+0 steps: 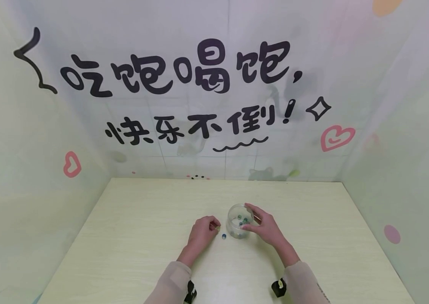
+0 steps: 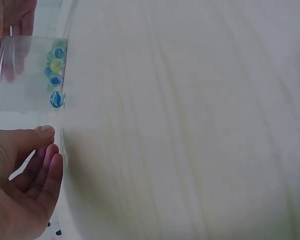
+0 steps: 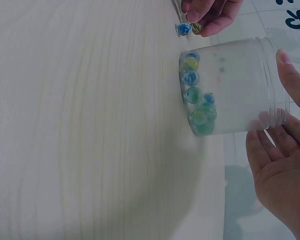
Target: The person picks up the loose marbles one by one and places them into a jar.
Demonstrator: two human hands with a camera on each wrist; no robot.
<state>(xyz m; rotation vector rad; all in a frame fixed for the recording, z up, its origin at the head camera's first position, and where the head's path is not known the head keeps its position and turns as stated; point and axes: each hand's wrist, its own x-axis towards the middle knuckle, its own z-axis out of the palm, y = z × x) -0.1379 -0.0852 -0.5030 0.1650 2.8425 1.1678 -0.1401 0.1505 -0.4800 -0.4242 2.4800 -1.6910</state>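
A clear plastic jar (image 1: 236, 228) stands upright on the table, with several blue, green and yellow glass marbles (image 3: 194, 95) at its bottom. My right hand (image 1: 265, 228) grips the jar near its rim, thumb and fingers around the wall. To the left of the jar, my left hand (image 1: 202, 231) pinches a yellowish marble (image 3: 196, 27) between thumb and fingertips, just above the tabletop. A loose blue marble (image 1: 224, 236) lies on the table between that hand and the jar. In the left wrist view the fingers hide the pinched marble.
The pale wood-grain table (image 1: 142, 219) ends at a back wall (image 1: 214, 164) printed with large black characters. Printed side panels (image 1: 400, 181) rise along both sides. Black wrist straps (image 1: 279, 288) show below the sleeves.
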